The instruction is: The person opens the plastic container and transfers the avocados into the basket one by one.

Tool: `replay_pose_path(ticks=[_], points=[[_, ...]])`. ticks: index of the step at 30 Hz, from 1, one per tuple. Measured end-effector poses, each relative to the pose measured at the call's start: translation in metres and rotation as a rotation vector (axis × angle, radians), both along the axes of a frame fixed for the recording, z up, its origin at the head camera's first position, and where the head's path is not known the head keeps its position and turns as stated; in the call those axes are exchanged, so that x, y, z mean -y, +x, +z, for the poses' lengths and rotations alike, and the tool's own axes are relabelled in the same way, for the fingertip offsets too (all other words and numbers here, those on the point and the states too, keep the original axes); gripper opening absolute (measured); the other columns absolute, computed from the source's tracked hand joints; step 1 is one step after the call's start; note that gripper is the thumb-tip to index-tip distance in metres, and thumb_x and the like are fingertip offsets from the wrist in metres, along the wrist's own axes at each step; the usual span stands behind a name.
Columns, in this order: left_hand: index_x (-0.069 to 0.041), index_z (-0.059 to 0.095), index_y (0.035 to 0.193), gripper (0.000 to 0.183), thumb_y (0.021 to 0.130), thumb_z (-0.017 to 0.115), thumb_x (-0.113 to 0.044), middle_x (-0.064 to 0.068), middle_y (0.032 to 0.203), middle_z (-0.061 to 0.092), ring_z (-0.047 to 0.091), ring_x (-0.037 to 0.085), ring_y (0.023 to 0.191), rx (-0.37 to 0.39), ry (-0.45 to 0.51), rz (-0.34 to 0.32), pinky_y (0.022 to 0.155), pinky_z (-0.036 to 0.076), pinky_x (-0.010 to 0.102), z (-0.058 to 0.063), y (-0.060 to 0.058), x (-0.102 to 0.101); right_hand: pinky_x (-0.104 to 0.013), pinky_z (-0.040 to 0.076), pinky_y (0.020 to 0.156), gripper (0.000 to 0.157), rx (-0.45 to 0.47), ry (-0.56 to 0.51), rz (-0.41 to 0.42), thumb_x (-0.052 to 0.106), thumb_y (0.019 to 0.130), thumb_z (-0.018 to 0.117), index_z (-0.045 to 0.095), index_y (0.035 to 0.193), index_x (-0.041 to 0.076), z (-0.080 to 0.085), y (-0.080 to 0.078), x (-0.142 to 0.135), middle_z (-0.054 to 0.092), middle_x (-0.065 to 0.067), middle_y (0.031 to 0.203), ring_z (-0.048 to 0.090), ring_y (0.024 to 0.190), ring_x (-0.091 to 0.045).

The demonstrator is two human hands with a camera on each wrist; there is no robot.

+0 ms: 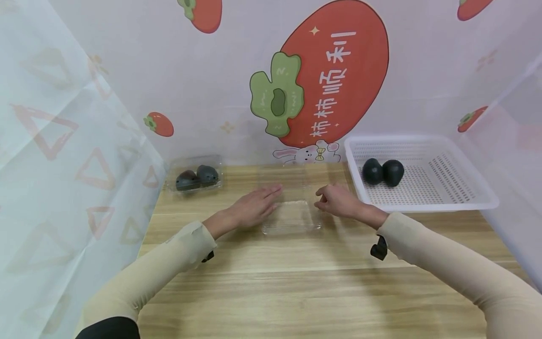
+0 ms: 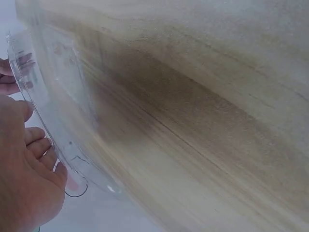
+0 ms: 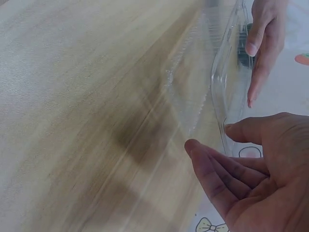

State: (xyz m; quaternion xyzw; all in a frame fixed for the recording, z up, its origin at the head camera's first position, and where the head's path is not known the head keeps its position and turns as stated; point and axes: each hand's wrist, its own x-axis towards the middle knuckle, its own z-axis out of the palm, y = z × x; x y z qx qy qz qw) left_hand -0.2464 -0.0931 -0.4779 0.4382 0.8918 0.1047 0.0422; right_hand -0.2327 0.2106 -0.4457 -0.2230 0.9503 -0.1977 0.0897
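A clear plastic clamshell box [image 1: 292,217] stands on the wooden table between the two hands, its lid raised at the back. It holds nothing that I can make out. Beside its left edge is the left hand [image 1: 259,203], with fingers fairly straight; in the left wrist view the fingertips lie close to the clear rim [image 2: 46,128]. At the right side, the right hand [image 1: 338,201] has its fingers loosely bent. Its thumb tip seems to touch the lid's rim [image 3: 219,96] in the right wrist view, and the index fingertip is by the base's corner. Firm contact is hard to tell.
Back left, another clear box [image 1: 172,186] contains two dark avocado-like fruits [image 1: 207,175]. A white perforated basket [image 1: 449,181] at the back right holds two more dark fruits [image 1: 393,172]. Behind the table hangs a printed cloth [image 1: 220,84]; a pale sheet [image 1: 55,188] borders the left side.
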Motion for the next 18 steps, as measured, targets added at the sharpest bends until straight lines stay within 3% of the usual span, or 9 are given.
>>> replay_pose_path(ticks=[9,18], points=[[0.001,0.029,0.165,0.061,0.115,0.046,-0.028,0.018,0.173,0.028,0.032,0.035,0.157,0.032,-0.001,-0.014,0.127,0.028,0.048,0.002,0.013,0.007,-0.038,0.058,0.073,0.032,0.001,-0.032,-0.003,0.000,0.092,0.069,0.072,0.120,-0.013,0.001,-0.009,0.002,0.074,-0.003,0.074,0.065,0.067,-0.012],[-0.001,0.025,0.167,0.062,0.116,0.041,-0.033,0.015,0.175,0.023,0.029,0.032,0.159,0.013,-0.043,-0.050,0.128,0.027,0.046,-0.001,0.024,0.013,-0.030,0.054,0.063,0.035,0.003,-0.047,0.000,-0.004,0.091,0.065,0.071,0.124,-0.013,0.001,-0.015,0.005,0.079,-0.010,0.085,0.069,0.070,-0.013]])
